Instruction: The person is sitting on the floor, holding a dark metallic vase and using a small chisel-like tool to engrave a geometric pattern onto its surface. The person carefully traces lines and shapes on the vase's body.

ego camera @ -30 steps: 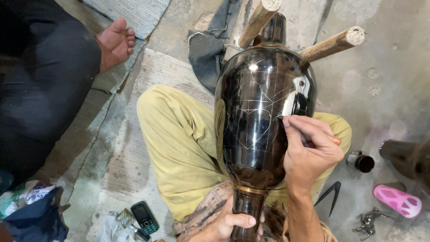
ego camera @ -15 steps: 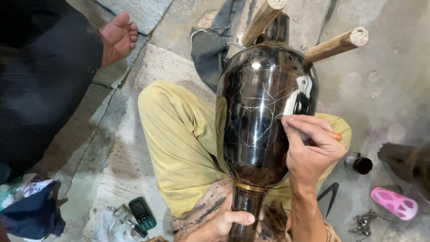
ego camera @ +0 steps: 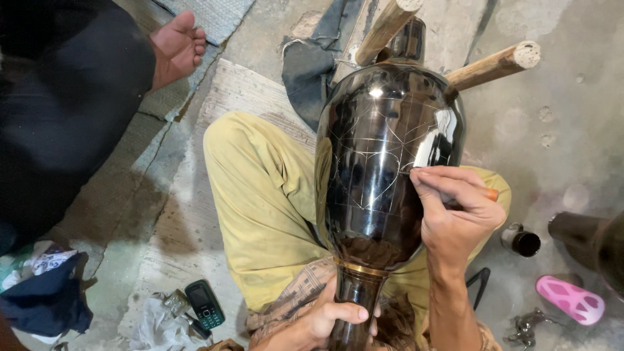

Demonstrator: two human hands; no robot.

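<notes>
A large glossy black vase point(ego camera: 377, 175) with thin scratched lines on its body lies across my lap, its far end resting on two wooden poles point(ego camera: 494, 65). My left hand point(ego camera: 328, 318) grips the vase's narrow neck, below a brass ring. My right hand point(ego camera: 455, 211) presses against the vase's right side and holds a thin tool with an orange end point(ego camera: 492, 194); its tip is hidden by my fingers. My legs in yellow-green trousers point(ego camera: 260, 208) are crossed under the vase.
Another person in dark clothes sits at the left, one bare foot point(ego camera: 175, 45) on the floor. A small mobile phone point(ego camera: 205, 303) lies by my left knee. A small dark cup point(ego camera: 520, 240), a pink sandal point(ego camera: 571, 300) and another dark vessel point(ego camera: 595, 244) sit at right.
My right hand has slid slightly along the vase's side. The view has shifted a little; my left hand keeps its grip on the neck.
</notes>
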